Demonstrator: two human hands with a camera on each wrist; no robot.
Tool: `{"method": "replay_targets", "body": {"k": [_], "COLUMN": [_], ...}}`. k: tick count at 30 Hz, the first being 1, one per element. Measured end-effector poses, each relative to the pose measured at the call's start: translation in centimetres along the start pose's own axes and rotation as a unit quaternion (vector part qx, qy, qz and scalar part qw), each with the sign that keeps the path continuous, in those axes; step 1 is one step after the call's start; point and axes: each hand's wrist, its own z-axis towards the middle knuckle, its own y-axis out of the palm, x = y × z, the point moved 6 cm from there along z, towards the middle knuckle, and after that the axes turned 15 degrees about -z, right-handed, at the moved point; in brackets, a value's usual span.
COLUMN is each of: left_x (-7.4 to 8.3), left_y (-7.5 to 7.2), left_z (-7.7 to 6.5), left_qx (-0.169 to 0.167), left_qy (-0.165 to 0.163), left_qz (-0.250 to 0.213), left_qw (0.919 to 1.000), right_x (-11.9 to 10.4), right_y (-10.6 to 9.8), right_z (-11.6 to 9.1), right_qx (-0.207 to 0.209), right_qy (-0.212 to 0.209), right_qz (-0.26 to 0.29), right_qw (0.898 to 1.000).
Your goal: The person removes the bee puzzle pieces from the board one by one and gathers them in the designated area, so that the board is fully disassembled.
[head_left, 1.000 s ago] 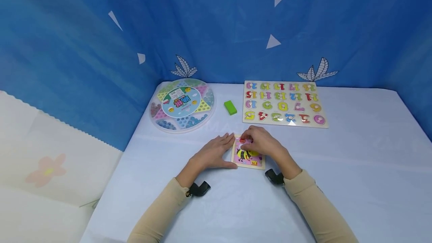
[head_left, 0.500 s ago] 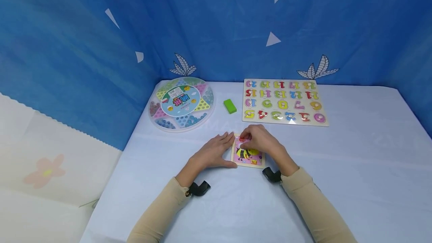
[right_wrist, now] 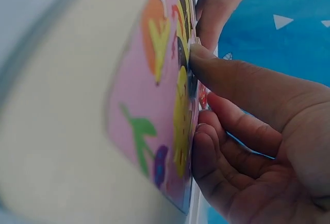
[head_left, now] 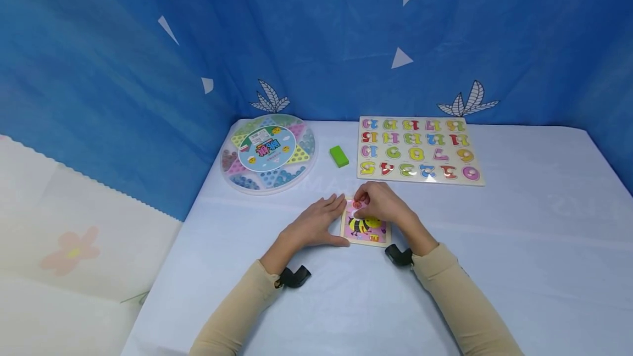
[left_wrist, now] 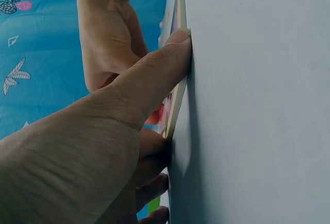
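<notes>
A small bee puzzle (head_left: 366,229) with a pink picture and a pale wooden frame lies on the white-covered table. My left hand (head_left: 316,223) rests at its left side, fingers straight and thumb spread at the near corner; in the left wrist view the thumb touches the frame's edge. Over the puzzle's upper part, my right hand (head_left: 384,205) has its fingers curled, and thumb and fingers pinch a puzzle piece (right_wrist: 196,40). Most of that piece is hidden by the hand. A red patch (head_left: 357,204) of the picture shows beside the right fingertips.
A round Chinese checkers set (head_left: 267,149) with beads under a clear lid lies at the back left. A green block (head_left: 338,156) sits between it and a number puzzle board (head_left: 420,150) at the back right. A blue curtain (head_left: 321,37) hangs behind the table.
Both hands keep their places at the puzzle; the right wrist has shifted slightly to the left. The whole head view sways a little.
</notes>
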Motion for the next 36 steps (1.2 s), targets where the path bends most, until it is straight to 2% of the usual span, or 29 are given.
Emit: {"method": "replay_targets", "body": {"k": [12, 24, 36], "left_x": [-0.2, -0.2, 0.0], "left_y": [0.0, 0.2, -0.1], "left_z": [0.1, 0.2, -0.1], "left_qx": [0.0, -0.001, -0.003], "left_qy": [-0.001, -0.002, -0.001], "left_qz": [-0.002, -0.013, -0.006], "left_qw": [1.0, 0.9999, 1.0], "right_x": [-0.7, -0.9, 0.1], "right_y": [-0.2, -0.3, -1.1], "right_z": [-0.3, -0.5, -1.0], "right_qx": [0.035, 0.028, 0.024], "right_qy": [-0.011, -0.024, -0.002], "right_qz": [-0.033, -0.046, -0.007], "right_qw": [0.999, 0.998, 1.0]}}
